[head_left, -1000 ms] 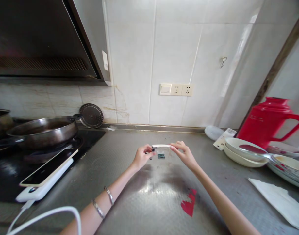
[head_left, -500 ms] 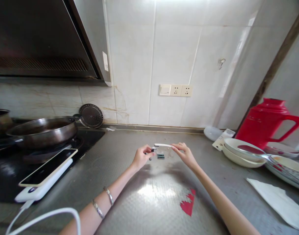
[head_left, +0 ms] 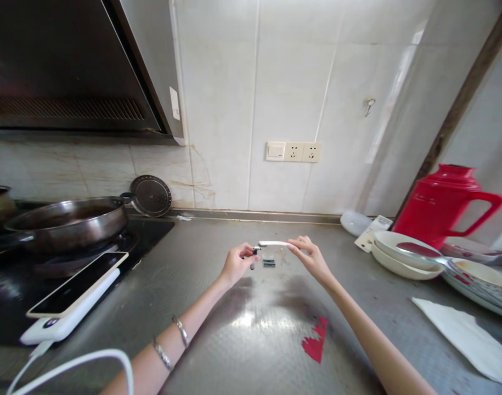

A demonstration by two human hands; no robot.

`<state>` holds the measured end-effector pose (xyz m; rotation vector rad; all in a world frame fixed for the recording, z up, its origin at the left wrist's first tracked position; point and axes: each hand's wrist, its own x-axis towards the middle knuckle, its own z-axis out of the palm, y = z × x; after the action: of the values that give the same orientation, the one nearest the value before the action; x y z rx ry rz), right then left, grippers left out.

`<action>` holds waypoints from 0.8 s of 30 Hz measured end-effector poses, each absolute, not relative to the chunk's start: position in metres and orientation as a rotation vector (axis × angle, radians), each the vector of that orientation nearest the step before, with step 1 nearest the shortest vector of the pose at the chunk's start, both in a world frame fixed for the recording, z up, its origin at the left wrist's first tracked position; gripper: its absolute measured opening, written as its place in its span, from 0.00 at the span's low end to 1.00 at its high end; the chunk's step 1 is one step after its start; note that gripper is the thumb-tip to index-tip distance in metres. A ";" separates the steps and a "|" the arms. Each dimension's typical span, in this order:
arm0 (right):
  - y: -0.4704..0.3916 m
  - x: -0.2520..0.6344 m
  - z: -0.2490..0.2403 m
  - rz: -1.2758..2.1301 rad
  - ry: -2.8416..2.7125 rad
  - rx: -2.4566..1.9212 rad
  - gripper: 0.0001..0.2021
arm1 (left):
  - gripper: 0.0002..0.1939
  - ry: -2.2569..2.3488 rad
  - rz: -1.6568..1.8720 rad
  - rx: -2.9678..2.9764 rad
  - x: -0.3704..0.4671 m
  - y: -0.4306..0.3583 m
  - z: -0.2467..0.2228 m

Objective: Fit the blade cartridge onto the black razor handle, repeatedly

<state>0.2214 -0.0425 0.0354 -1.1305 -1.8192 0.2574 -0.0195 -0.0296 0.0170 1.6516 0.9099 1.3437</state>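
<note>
My left hand (head_left: 237, 264) pinches a small dark item with a silvery top (head_left: 255, 251), too small to make out. A slim white stick-like tool (head_left: 272, 243) is gripped at its right end by my right hand (head_left: 310, 258); its left tip is close to the small item. Between the hands, small green pieces (head_left: 269, 263) lie on the metal counter (head_left: 218, 351). A torn red scrap (head_left: 315, 341) lies nearer to me, left of my right forearm.
At left, a phone (head_left: 78, 284) lies on a white power bank (head_left: 57, 327) with a white cable, beside a pan (head_left: 78, 222) on the stove. To the right are a red thermos (head_left: 438, 208), stacked bowls (head_left: 399, 266) and a white napkin (head_left: 464, 340).
The view has shifted slightly. Both hands keep nearly the same pose and hold the same things.
</note>
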 end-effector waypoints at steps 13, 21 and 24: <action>-0.044 0.218 0.034 0.336 -1.835 -1.122 0.19 | 0.10 0.913 1.349 1.651 -0.020 -0.027 0.013; -0.045 0.215 0.033 0.297 -1.821 -1.127 0.19 | 0.11 0.911 1.341 1.629 -0.020 -0.028 0.015; -0.043 0.215 0.031 0.302 -1.847 -1.125 0.19 | 0.10 0.930 1.351 1.647 -0.021 -0.026 0.015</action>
<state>0.2153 -0.0434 0.0313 -1.1254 -1.8466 0.3023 -0.0214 -0.0265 0.0150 1.6468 0.9298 1.3514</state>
